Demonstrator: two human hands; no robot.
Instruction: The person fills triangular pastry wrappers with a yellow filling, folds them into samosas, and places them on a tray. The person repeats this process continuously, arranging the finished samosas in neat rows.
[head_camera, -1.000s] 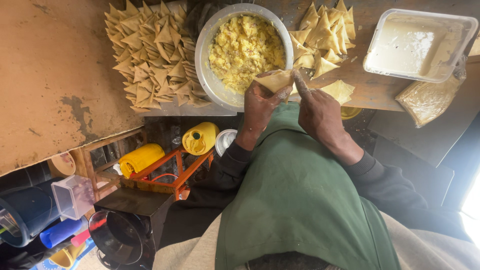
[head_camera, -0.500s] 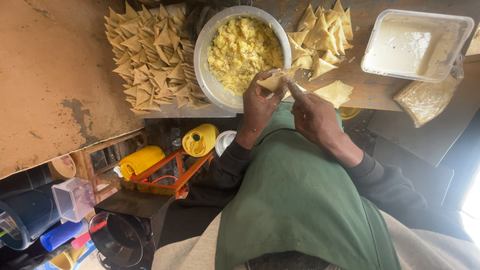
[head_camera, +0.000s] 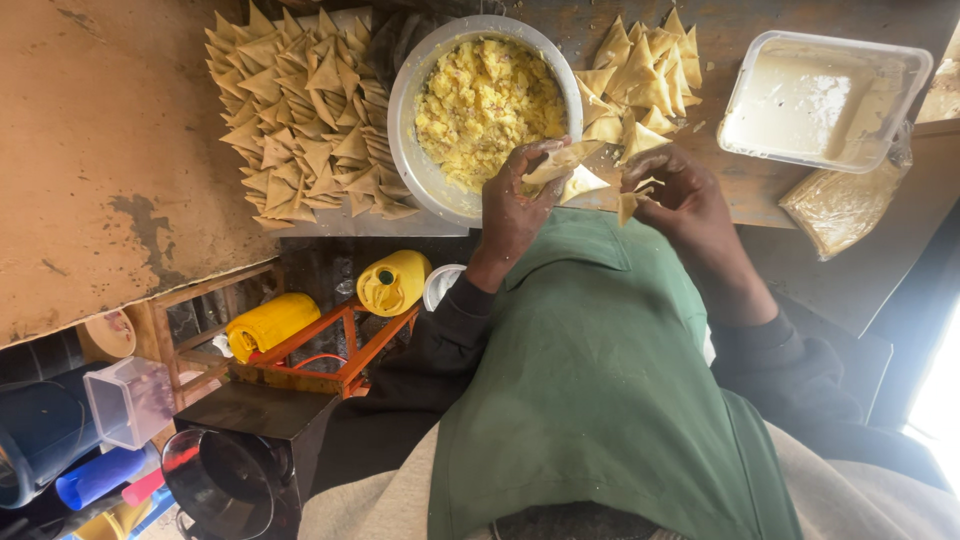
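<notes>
From up here I look down on a worn wooden worktop (head_camera: 120, 180), scuffed and stained with a dark patch, its near edge running across above my lap. On it my left hand (head_camera: 515, 205) is curled round a pale pastry sheet (head_camera: 565, 172), fingers pressed closed on it, right at the near rim of the metal bowl (head_camera: 405, 130) of yellow filling (head_camera: 485, 100). My right hand (head_camera: 680, 195) pinches the sheet's other corner between thumb and fingertips, just beside the left. A large heap of folded pastry triangles (head_camera: 300, 120) lies left of the bowl; a smaller pile (head_camera: 645, 80) sits right of it, touching the bowl's side. Further right stands a clear plastic tub (head_camera: 900, 80) holding white paste, with a bagged stack of sheets (head_camera: 845, 205) below it. Under the worktop (rather cluttered down there) I see two yellow jerrycans (head_camera: 395, 280) on an orange metal rack (head_camera: 340, 350), a dark pot (head_camera: 225, 475) and blue containers (head_camera: 40, 440). A green apron (head_camera: 590, 380) covers my front.
</notes>
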